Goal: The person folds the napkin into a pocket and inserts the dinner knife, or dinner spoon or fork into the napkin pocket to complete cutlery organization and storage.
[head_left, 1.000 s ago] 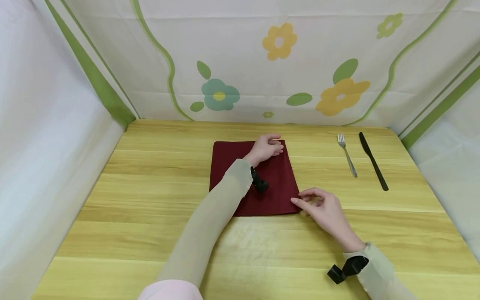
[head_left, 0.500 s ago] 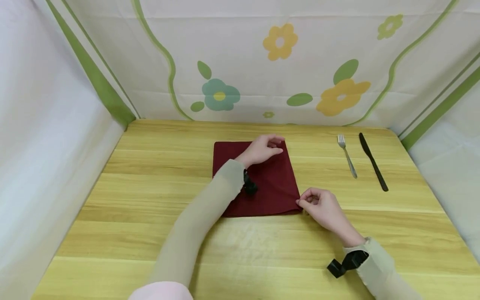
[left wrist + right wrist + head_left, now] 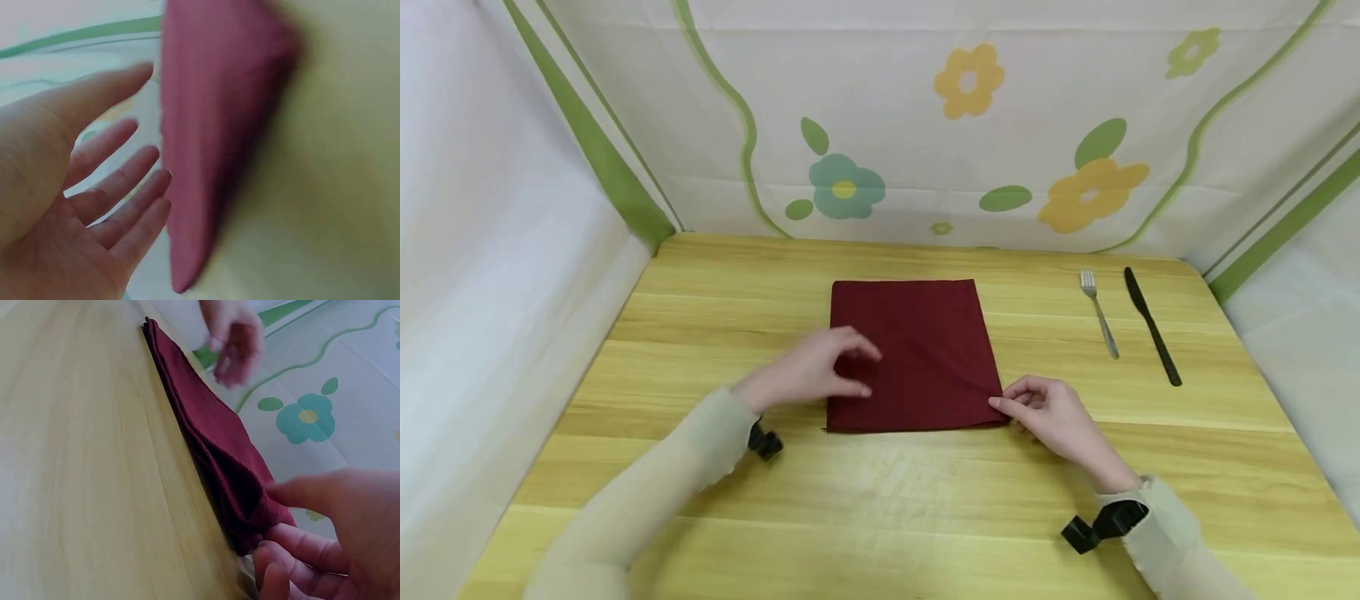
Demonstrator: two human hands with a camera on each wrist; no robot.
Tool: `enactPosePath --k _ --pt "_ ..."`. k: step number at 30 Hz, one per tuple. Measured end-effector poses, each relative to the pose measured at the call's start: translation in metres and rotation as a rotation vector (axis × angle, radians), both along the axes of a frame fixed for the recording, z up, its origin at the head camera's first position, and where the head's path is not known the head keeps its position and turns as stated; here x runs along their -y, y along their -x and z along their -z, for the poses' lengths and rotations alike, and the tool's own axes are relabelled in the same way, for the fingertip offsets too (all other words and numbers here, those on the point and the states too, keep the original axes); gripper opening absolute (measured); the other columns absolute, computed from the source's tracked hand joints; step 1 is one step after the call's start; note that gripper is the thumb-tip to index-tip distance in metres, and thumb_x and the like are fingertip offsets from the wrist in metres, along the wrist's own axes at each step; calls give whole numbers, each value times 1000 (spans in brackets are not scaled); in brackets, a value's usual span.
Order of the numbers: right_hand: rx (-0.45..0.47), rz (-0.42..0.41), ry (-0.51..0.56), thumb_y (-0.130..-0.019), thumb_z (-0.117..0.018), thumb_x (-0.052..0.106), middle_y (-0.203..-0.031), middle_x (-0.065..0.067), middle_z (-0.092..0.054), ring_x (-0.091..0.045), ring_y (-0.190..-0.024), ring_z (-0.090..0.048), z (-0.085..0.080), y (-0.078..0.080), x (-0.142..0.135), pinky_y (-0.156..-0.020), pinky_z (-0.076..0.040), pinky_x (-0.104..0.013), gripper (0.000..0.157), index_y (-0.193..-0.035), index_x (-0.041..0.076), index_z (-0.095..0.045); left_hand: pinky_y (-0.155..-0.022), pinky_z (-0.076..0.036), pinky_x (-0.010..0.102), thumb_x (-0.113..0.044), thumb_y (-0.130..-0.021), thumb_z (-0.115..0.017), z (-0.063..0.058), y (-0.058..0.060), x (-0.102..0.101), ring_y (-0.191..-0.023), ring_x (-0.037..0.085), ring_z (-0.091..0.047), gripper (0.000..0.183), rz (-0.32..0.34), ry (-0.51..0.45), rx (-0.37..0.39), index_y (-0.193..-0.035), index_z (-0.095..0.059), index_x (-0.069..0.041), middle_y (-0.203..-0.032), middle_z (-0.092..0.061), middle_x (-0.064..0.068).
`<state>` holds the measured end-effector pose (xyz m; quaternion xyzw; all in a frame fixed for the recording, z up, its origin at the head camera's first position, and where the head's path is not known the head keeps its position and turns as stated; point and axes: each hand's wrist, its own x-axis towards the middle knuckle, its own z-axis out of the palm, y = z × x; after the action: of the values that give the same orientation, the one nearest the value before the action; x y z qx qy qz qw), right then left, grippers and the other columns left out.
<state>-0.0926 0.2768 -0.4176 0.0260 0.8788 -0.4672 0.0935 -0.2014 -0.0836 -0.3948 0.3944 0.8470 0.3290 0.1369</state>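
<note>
A dark red cloth napkin (image 3: 917, 350), folded into a square, lies flat in the middle of the table in the head view. My right hand (image 3: 1052, 421) pinches its near right corner between thumb and fingers. In the right wrist view the layers of the napkin (image 3: 206, 434) gape a little beside the pinched corner. Over the napkin's left side hovers my left hand (image 3: 812, 367), its fingers spread and loosely bent, holding nothing. The left wrist view shows that hand (image 3: 81, 181) with its palm bare, close to the napkin's edge.
A fork (image 3: 1099, 312) and a black knife (image 3: 1152, 325) lie side by side at the right of the wooden table (image 3: 880, 508). A white curtain (image 3: 895, 108) printed with flowers hangs behind the table's far edge, with white cloth on both sides.
My left hand has moved from the napkin's far right corner to its left side. My right hand, loose at the near right corner earlier, now pinches it.
</note>
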Motion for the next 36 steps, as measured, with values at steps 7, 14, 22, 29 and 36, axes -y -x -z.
enactPosePath --k 7,14,22,29,36 --pt "-27 -38 -60 -89 -82 25 -72 -5 -67 -15 -59 -57 -4 2 -3 -50 -44 -25 23 -88 5 -74 -82 -51 32 -30 -79 -91 16 -38 30 -93 13 -58 31 43 49 -21 -104 -76 -20 -103 -63 -10" --pt "-5 -78 -5 -92 -79 17 -73 -6 -70 -22 -59 -61 -2 6 -6 -51 -51 -29 24 -104 1 -65 -88 -50 34 -22 -83 -89 21 -42 33 -97 11 -58 17 32 77 -46 -97 -79 -20 -101 -62 -12" --pt "-229 -159 -238 -82 -87 11 -82 -2 -62 -17 -69 -56 -3 11 -1 -61 -46 -30 40 -113 6 -64 -86 -51 34 -27 -85 -86 21 -44 35 -94 10 -58 15 24 49 -35 -96 -81 -19 -100 -62 -11" --pt "-390 -296 -411 -87 -84 20 -111 -9 -53 -26 -98 -46 1 11 -7 -77 -41 -40 55 -139 12 -66 -85 -50 33 -22 -88 -84 21 -43 33 -94 11 -58 12 22 47 -28 -97 -79 -19 -99 -63 -11" --pt "-329 -292 -375 -92 -79 21 -102 -6 -52 -24 -89 -43 6 17 -19 -74 -38 -36 53 -142 10 -63 -83 -51 31 -26 -88 -84 20 -41 27 -93 11 -58 15 40 50 -15 -99 -78 -19 -100 -63 -11"
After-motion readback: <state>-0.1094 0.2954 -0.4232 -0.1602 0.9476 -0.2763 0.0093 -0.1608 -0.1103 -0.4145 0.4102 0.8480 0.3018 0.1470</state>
